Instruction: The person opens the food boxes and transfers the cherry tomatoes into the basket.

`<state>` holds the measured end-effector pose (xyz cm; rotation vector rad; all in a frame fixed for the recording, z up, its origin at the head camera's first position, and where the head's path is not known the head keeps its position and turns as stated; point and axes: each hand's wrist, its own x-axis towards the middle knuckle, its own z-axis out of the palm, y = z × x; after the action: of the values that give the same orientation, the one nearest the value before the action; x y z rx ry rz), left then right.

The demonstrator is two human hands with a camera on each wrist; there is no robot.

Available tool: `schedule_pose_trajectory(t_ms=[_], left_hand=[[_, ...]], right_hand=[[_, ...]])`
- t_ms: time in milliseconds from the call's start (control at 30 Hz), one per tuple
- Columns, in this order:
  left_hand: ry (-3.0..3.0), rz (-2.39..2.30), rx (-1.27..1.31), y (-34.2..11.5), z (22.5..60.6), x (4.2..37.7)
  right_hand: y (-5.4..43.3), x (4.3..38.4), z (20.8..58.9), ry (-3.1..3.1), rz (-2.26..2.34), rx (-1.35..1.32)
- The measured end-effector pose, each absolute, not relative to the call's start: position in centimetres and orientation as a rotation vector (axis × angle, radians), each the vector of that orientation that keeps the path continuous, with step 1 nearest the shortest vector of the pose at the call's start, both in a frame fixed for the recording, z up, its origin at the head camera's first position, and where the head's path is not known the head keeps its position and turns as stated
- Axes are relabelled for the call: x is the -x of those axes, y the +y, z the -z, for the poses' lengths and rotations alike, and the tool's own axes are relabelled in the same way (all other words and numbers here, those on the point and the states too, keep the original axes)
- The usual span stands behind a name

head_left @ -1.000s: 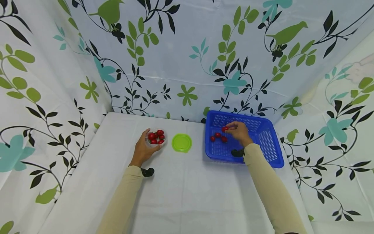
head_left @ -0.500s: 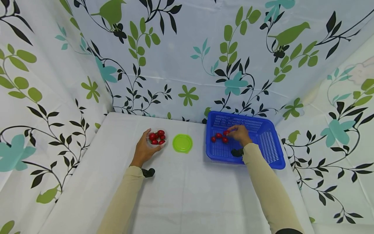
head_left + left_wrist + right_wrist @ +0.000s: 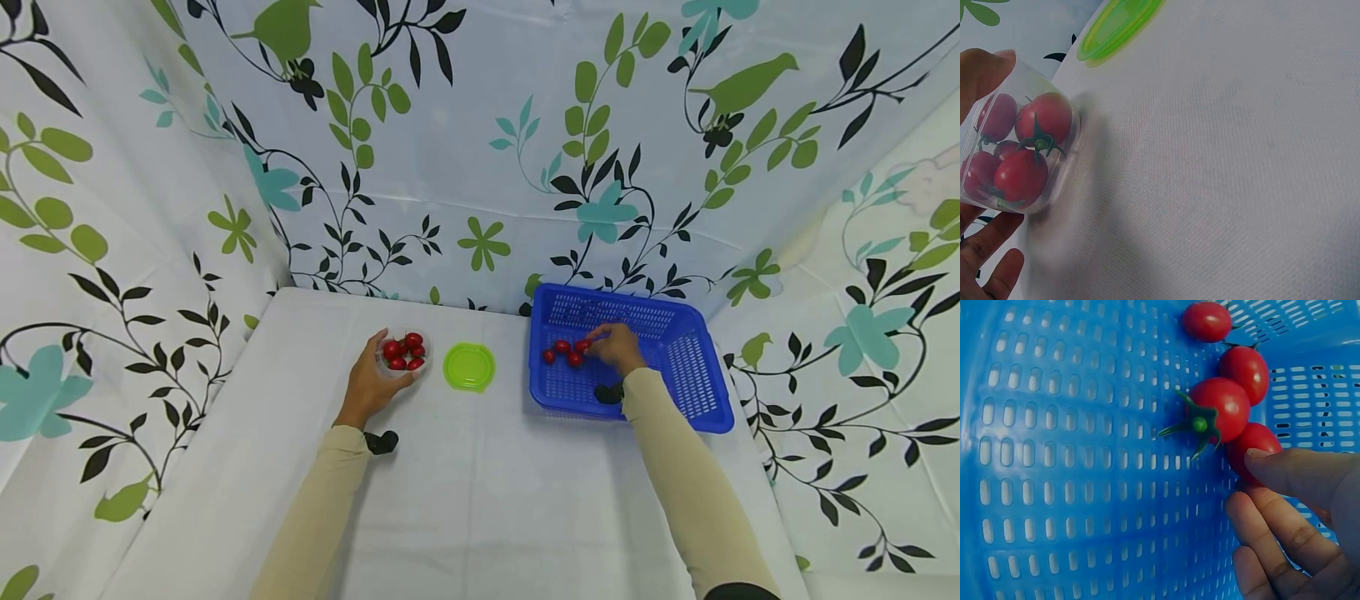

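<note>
My left hand (image 3: 372,385) grips a clear plastic cup (image 3: 1054,181) from its left side, thumb on one wall and fingers on the other. Inside it lie several cherry tomatoes (image 3: 1021,178), some with green stems. Over in the blue basket (image 3: 633,310), my right hand (image 3: 617,347) pinches a cherry tomato (image 3: 1249,447) between thumb and fingers. That one touches a stemmed cherry tomato (image 3: 1229,406) beside it. Two more cherry tomatoes, the near one (image 3: 1244,372) and the far one (image 3: 1207,322), continue the row on the basket floor.
A bright green lid (image 3: 468,367) lies flat on the white-covered table (image 3: 465,483), between the cup and the basket. Behind the table hangs a curtain (image 3: 450,150) printed with leaves and birds.
My right hand has lowered its cherry tomato slightly toward the basket floor, beside the other tomatoes. The left hand keeps its hold on the cup in the same place.
</note>
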<state>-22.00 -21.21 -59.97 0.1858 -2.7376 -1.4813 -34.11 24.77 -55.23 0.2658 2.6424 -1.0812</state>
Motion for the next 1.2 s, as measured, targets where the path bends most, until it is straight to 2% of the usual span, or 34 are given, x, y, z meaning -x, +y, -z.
schedule_pose_trajectory(t_ms=[433, 667, 1200], left_hand=[[-2.739, 1.484, -0.181, -20.9, 59.9, 22.1], [-2.729, 1.498, -0.183, -21.0, 59.9, 22.0], [-2.623, 1.617, -0.168, -21.5, 60.7, 21.9]], right_hand=[[25.0, 33.7, 54.8, 2.702, 1.047, -0.276], [24.8, 33.6, 54.0, 2.816, 1.056, -0.146], [19.0, 32.4, 49.2, 2.908, 1.223, 0.153]])
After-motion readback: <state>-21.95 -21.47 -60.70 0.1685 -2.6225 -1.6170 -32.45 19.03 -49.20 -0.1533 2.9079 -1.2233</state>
